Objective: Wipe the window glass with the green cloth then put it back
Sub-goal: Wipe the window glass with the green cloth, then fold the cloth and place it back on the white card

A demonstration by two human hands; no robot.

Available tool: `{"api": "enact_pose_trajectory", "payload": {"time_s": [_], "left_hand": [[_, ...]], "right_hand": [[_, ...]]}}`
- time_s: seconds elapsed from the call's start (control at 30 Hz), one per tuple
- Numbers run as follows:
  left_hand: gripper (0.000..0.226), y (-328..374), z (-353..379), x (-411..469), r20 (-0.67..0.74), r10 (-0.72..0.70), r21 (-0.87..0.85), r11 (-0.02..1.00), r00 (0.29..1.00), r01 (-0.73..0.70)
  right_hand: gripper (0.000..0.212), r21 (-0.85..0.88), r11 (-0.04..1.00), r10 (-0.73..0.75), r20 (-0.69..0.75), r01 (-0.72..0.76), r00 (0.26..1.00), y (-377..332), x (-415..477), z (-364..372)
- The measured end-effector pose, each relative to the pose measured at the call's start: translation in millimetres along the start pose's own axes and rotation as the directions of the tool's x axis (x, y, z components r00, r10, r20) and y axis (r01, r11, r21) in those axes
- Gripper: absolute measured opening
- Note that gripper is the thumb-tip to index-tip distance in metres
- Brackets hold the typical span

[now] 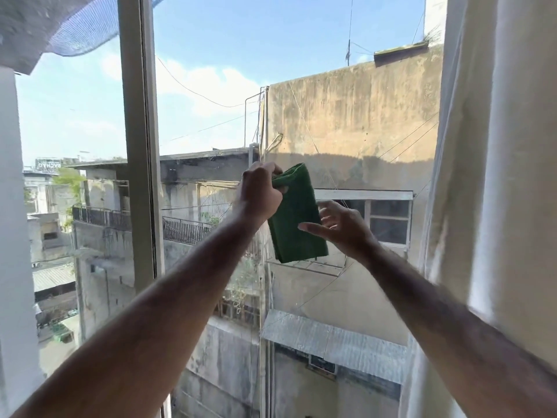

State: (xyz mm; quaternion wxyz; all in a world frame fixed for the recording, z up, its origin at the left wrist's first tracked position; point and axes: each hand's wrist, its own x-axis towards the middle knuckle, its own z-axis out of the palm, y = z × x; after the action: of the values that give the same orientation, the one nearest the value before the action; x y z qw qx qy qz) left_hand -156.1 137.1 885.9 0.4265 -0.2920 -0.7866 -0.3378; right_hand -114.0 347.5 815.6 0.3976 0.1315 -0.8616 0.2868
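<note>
A folded green cloth [298, 218] hangs in front of the window glass [211, 95] at mid-height. My left hand [260, 191] pinches its top left corner, fingers closed on the fabric. My right hand [337, 226] is beside the cloth's right edge with fingers spread, the thumb touching the cloth's lower right part. Both arms are stretched forward toward the pane.
A grey window frame post [140, 140] stands upright left of the cloth. A pale curtain [497, 176] hangs down the right side, close to my right forearm. Dark netting [69, 25] sags at the top left. Buildings show outside through the glass.
</note>
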Motion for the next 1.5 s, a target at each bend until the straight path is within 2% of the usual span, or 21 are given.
{"api": "enact_pose_trajectory", "payload": {"time_s": [0.1, 0.23, 0.27, 0.33, 0.43, 0.53, 0.63, 0.77, 0.9, 1.0, 1.17, 1.27, 1.33, 1.5], "left_hand": [[0.037, -7, -20, -7, -0.018, -0.099, -0.132, 0.987, 0.995, 0.096], [0.040, -29, -49, -29, 0.033, -0.255, -0.295, 0.921, 0.966, 0.254], [0.041, -36, -54, -38, 0.084, -0.320, -0.371, 0.869, 0.944, 0.327], [0.040, -49, -59, -58, 0.244, -0.423, -0.531, 0.695, 0.872, 0.486], [0.025, -65, -59, -96, 0.449, -0.459, -0.667, 0.399, 0.767, 0.629], [0.021, -84, -47, -142, 0.572, -0.470, -0.689, 0.169, 0.673, 0.704], [0.025, -102, -30, -193, 0.642, -0.452, -0.678, 0.044, 0.620, 0.734], [0.025, -123, -8, -279, 0.738, -0.457, -0.563, -0.010, 0.497, 0.827], [0.019, -138, 7, -351, 0.812, -0.440, -0.437, -0.021, 0.385, 0.899], [0.017, -149, 23, -409, 0.849, -0.435, -0.352, -0.043, 0.300, 0.935], [0.020, -170, 55, -522, 0.856, -0.495, -0.203, -0.059, 0.148, 0.977], [0.021, -187, 73, -596, 0.845, -0.531, -0.108, -0.052, 0.064, 0.993], [0.021, -199, 88, -646, 0.835, -0.550, -0.042, -0.029, 0.019, 0.999], [0.013, -229, 127, -748, 0.796, -0.602, 0.079, 0.015, -0.054, 0.997]], "right_hand": [[0.055, 0.081, 0.989, 0.121, 0.049, -0.124, 0.991, -17, -2, 5], [0.022, 0.347, 0.906, 0.242, 0.049, -0.243, 0.969, -46, -21, 2], [0.016, 0.404, 0.875, 0.271, 0.045, -0.266, 0.962, -55, -28, 2], [0.018, 0.480, 0.819, 0.337, 0.038, -0.313, 0.941, -68, -40, 1], [0.023, 0.579, 0.713, 0.443, 0.064, -0.395, 0.894, -79, -64, 2], [0.030, 0.636, 0.613, 0.527, 0.113, -0.469, 0.842, -79, -97, 16], [0.020, 0.642, 0.545, 0.586, 0.170, -0.540, 0.792, -68, -134, 35], [0.024, 0.594, 0.435, 0.678, 0.279, -0.677, 0.680, -45, -204, 75], [0.033, 0.541, 0.321, 0.737, 0.373, -0.777, 0.564, -20, -271, 108], [0.029, 0.487, 0.241, 0.774, 0.425, -0.839, 0.470, 2, -326, 134], [0.028, 0.350, 0.118, 0.822, 0.491, -0.929, 0.289, 38, -437, 189], [0.014, 0.261, 0.014, 0.830, 0.535, -0.965, 0.156, 52, -511, 226], [0.027, 0.215, -0.054, 0.826, 0.559, -0.975, 0.077, 64, -564, 250], [0.027, 0.078, -0.166, 0.793, 0.603, -0.983, -0.086, 87, -677, 304]]}}
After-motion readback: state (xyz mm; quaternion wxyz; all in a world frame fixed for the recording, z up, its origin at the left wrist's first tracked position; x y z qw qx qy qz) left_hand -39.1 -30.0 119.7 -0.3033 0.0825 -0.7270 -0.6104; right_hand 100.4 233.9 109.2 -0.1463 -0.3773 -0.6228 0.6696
